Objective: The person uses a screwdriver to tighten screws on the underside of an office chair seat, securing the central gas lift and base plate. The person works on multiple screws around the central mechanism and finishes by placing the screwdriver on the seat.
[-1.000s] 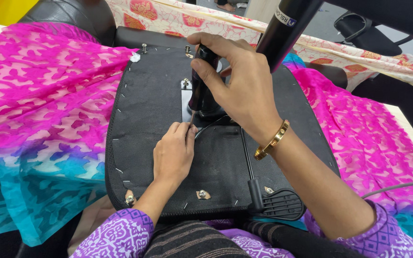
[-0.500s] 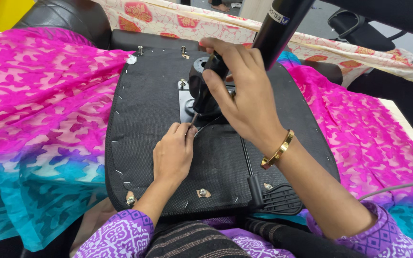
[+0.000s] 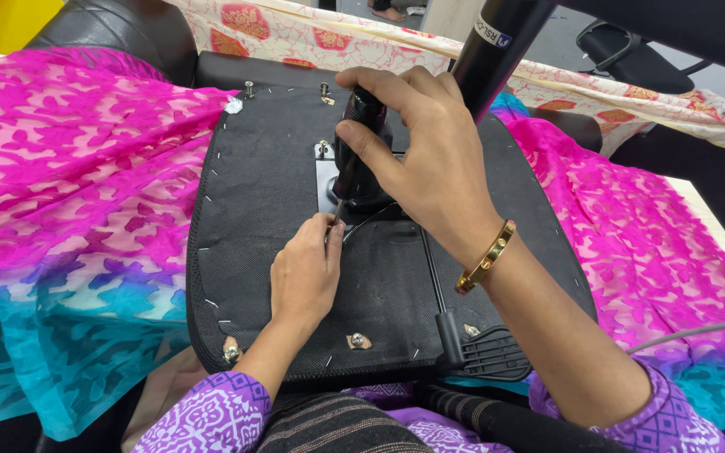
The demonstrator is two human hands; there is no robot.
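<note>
Upturned chair seat [image 3: 262, 210] fills frame middle, flat on lap so underside faces up. Right hand [image 3: 417, 159] wraps screwdriver [image 3: 361, 126] handle from above, pushing down. Left hand [image 3: 305, 273], fingers pinched at tip, steadies it on bracket [image 3: 325, 180] by black post [image 3: 501, 46].

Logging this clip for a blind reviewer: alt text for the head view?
Right hand holds a black-handled screwdriver upright on the black underside of an upturned chair seat; left hand steadies its tip at the metal mounting plate. Pink-and-blue patterned fabric lies on both sides.
</note>
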